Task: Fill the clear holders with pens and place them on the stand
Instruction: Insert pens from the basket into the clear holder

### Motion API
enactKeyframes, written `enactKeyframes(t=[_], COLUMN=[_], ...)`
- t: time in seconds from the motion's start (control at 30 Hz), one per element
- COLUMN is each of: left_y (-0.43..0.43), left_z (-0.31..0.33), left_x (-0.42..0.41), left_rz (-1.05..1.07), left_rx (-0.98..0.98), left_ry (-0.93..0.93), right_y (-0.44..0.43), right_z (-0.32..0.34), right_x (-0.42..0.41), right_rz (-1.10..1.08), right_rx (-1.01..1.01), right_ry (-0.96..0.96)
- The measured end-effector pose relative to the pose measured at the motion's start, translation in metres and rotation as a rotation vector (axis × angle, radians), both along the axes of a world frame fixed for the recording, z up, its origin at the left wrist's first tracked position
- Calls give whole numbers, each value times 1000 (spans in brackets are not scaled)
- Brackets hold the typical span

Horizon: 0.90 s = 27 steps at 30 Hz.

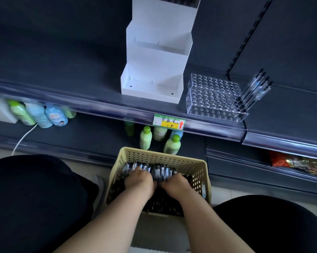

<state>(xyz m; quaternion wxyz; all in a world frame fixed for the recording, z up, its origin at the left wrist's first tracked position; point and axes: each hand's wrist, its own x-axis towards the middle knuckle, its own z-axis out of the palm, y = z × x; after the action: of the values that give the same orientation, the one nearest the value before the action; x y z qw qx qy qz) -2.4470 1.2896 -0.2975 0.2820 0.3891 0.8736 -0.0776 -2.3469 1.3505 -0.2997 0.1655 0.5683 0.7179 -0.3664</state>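
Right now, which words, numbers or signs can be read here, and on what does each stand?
"中性笔", handwritten, as far as it reads: price tag on the shelf edge.
"1.5": same tag, below.
Red arrow pointing up: same tag, right end.
Labels on the bottles: too blurred to read.
Print on the pens in the basket: too small.

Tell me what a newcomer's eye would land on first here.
The tall white stepped plastic stand on the dark shelf draws the eye first, with the clear many-holed acrylic holder to its right, a few slotted pens at its right end. Below, the left hand and right hand grip black-capped clear pens heaped in the beige perforated plastic basket.
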Motion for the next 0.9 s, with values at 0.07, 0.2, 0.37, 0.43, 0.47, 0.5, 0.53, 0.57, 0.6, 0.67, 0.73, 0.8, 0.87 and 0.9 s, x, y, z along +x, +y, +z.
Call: enactKeyframes(t=[0.07,0.2,0.37,0.43,0.47,0.5,0.53,0.57,0.6,0.67,0.73,0.8,0.87,0.9], left_y=[0,-6,-22,-28,-30,-32,-34,-37,-39,-41,-40,-37,-32,-29], left_z=[2,9,16,20,22,25,27,28,29,31,33,37,44,50], left_x=[-2,-7,-20,-24,-26,-27,-27,-27,-26,-21,-15,-10,-4,-2], left_rz=[6,52,142,145,147,155,171,200,242,342,452,539,566,552], left_rx=[-16,-7,60,77,86,98,114,137,169,256,367,511,660,729], left_ry=[4,-76,-239,-266,-280,-296,-320,-359,-415,-541,-670,-801,-861,-876], right_y=[2,6,2,-3,-4,-6,-8,-10,-10,-11,-12,-11,-8,-5], right_z=[3,16,35,41,43,44,46,47,49,53,59,66,75,81], right_x=[3,11,21,24,26,28,29,29,29,28,28,26,25,25], right_rz=[2,-50,11,39,48,38,15,-11,-28,-44,-39,-35,-47,-63], right_rx=[-11,-52,-157,-160,-152,-142,-132,-116,-93,-36,29,86,140,179], right_ry=[6,63,66,93,126,171,218,264,295,325,342,374,422,447])
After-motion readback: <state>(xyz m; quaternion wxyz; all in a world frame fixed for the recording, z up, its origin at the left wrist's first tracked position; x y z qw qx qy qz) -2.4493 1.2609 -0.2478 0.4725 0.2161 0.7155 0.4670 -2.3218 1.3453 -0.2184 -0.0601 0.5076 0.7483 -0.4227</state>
